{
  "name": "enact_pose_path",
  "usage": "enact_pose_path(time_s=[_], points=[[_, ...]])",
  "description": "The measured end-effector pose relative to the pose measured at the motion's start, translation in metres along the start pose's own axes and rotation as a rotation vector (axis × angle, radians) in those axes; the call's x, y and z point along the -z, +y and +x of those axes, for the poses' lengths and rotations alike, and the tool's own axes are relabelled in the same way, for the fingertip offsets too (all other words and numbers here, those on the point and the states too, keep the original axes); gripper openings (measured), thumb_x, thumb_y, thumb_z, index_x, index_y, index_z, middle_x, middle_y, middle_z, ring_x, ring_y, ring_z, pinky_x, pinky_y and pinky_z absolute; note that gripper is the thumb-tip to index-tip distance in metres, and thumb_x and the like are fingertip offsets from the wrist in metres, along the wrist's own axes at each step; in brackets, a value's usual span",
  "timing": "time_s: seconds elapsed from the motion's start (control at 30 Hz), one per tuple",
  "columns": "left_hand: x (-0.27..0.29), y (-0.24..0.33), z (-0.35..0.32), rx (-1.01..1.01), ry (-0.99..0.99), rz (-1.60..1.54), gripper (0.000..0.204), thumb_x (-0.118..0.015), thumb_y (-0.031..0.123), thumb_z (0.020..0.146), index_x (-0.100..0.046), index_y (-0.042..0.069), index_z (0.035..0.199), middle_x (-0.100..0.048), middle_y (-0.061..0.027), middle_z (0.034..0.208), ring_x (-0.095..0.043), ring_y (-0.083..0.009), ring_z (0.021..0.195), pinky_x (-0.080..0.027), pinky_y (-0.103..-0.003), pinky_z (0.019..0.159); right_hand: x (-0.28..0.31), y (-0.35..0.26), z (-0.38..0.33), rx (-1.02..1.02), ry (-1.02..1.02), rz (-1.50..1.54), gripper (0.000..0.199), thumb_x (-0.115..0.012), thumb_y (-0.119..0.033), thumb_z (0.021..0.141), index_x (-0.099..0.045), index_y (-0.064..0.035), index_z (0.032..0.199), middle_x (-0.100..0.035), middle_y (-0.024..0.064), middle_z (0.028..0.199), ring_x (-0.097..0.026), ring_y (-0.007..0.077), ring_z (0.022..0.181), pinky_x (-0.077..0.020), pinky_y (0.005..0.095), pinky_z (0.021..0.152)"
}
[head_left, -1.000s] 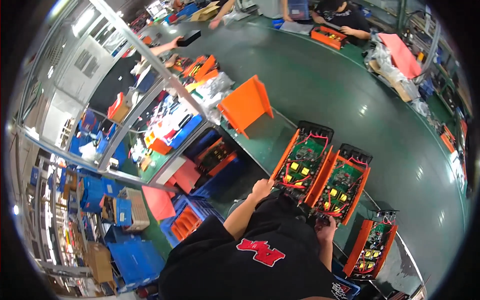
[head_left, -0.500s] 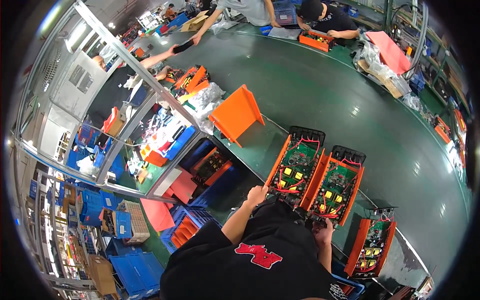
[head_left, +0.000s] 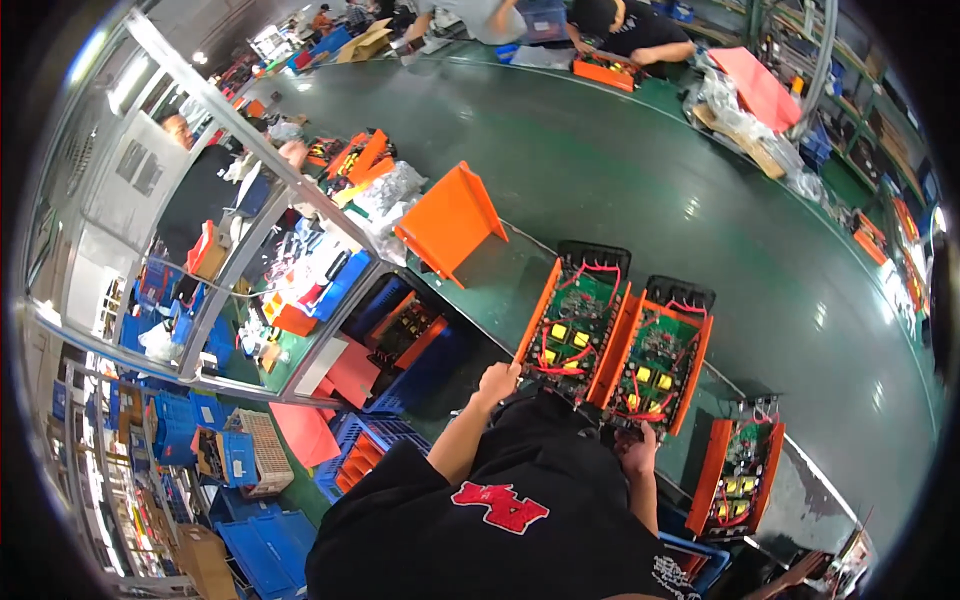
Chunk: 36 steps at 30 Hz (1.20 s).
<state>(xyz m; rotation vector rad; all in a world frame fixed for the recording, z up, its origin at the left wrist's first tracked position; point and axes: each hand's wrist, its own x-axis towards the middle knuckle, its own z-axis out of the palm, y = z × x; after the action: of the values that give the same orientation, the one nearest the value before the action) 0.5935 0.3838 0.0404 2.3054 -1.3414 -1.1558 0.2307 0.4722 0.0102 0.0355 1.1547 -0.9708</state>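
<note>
Two open orange housings stand side by side in front of me, each with a green circuit board, yellow components, red wires and a black end panel at its far end. My left hand is closed on the near left edge of the left housing. At the near end of the right housing, my right hand has its fingers curled around the lower edge; the fingertips are partly hidden. The two housings sit close together, their inner orange walls nearly touching.
A third housing with a board lies to the right on the green bench. An empty orange cover stands at the far left. Below left are a blue crate holding orange parts and a metal frame. Co-workers sit across the bench.
The view has shifted slightly, while my hands keep their places on the housings. At the upper left, two co-workers' hands that met at a black object have drawn apart.
</note>
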Motion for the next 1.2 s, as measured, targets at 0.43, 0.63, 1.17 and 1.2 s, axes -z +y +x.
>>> enact_pose_path(time_s=[0.43, 0.63, 1.17, 1.2], points=[[0.010, 0.016, 0.000, -0.164, -0.081, 0.370, 0.026, -0.046, 0.026, 0.084, -0.059, 0.006, 0.094, -0.063, -0.0217, 0.089, -0.061, -0.0413, 0.086, -0.050, -0.047, 0.074, -0.011, -0.005, -0.007, 0.016, -0.037, -0.072, 0.049, -0.048, -0.058, 0.081, -0.058, -0.0155, 0.104, -0.062, 0.0041, 0.096, -0.059, 0.0214, 0.089, -0.0410, 0.0359, 0.076], [0.008, 0.010, -0.002, -0.044, -0.050, 0.177, 0.039, -0.040, 0.034, 0.087, -0.062, 0.003, 0.092, -0.062, -0.0239, 0.091, -0.061, -0.0425, 0.085, -0.049, -0.049, 0.074, -0.009, -0.007, -0.005, -0.009, -0.096, -0.093, 0.054, -0.048, -0.060, 0.080, -0.058, -0.0140, 0.106, -0.062, 0.0049, 0.099, -0.057, 0.0214, 0.092, -0.0391, 0.0357, 0.080], [-0.005, -0.003, 0.009, -0.021, 0.060, 0.092, 0.053, -0.038, 0.042, 0.087, -0.065, -0.001, 0.070, -0.065, -0.0127, 0.064, -0.066, -0.0267, 0.068, -0.051, -0.038, 0.073, -0.003, 0.000, -0.001, 0.047, -0.069, -0.123, 0.056, -0.046, -0.062, 0.080, -0.058, -0.0140, 0.107, -0.063, 0.0065, 0.100, -0.059, 0.0222, 0.088, -0.0407, 0.0366, 0.077], [-0.005, -0.004, 0.008, -0.025, 0.066, 0.096, 0.053, -0.039, 0.041, 0.087, -0.065, -0.001, 0.070, -0.065, -0.0128, 0.064, -0.066, -0.0269, 0.067, -0.051, -0.038, 0.073, -0.003, -0.001, 0.000, 0.044, -0.060, -0.128, 0.056, -0.046, -0.062, 0.080, -0.058, -0.0138, 0.107, -0.063, 0.0067, 0.101, -0.059, 0.0223, 0.089, -0.0404, 0.0372, 0.077]])
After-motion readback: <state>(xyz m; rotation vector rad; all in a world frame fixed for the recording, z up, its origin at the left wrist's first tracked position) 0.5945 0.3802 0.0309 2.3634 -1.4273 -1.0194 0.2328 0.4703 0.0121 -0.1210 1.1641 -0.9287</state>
